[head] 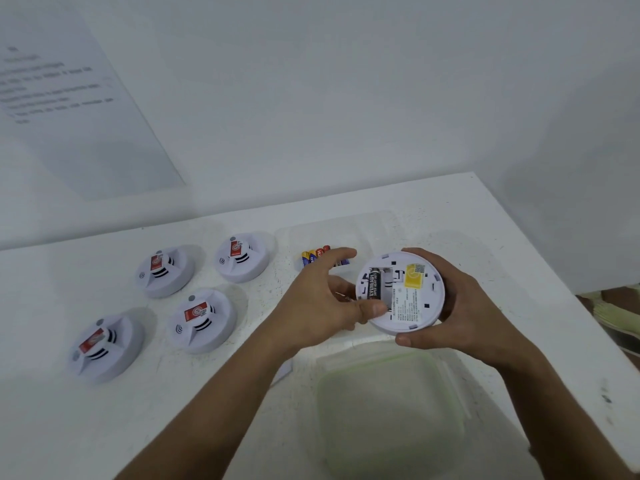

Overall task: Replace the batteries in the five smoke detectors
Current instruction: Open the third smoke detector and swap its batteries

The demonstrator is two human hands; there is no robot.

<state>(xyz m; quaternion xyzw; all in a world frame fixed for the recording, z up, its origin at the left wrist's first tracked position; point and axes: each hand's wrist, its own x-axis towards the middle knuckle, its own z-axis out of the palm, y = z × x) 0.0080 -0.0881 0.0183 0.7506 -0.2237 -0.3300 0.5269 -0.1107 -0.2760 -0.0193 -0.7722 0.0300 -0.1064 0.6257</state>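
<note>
1. The right hand (474,306) grips 1 smoke detector (401,292) back-up above the table (485,209); the left hand (322,299), fingers loosely curled, thumbs its black battery (375,283) — swap seemingly just starting.
2. 4 detectors (166,271) sit untouched at left.
3. Spare batteries (317,256) lie just behind the left hand; table edge near right — open surface lies leftward.

The sheet of paper (79,109) on the wall carries text too blurred to read. The left hand (322,299) covers part of the loose batteries (317,255). The detector label's (407,308) print is too small to read.
</note>
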